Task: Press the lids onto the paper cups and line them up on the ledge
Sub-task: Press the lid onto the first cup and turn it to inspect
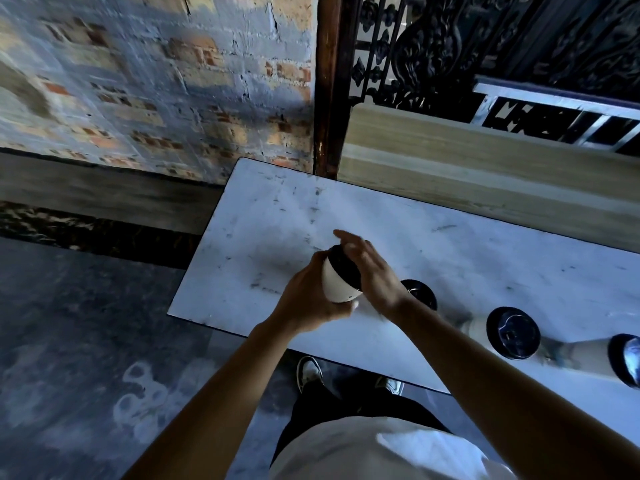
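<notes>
My left hand [306, 294] grips a white paper cup [337, 284] by its side, lifted over the white marble tabletop [277, 237] and tilted away from me. A black lid [343, 263] sits on the cup's top. My right hand [369, 268] lies flat on that lid, fingers spread. To the right, three more white cups with black lids stand in a row on the tabletop: one [419, 294] right behind my right wrist, one [512, 332] further right, one [625, 358] at the frame's edge.
A pale wooden ledge [485, 161] runs behind the tabletop on the right, with black ornate ironwork [450, 46] above it. A painted brick wall [156, 81] stands on the left. A dark wooden post [327, 81] rises at the table's far corner. My shoes [308, 372] show below the table edge.
</notes>
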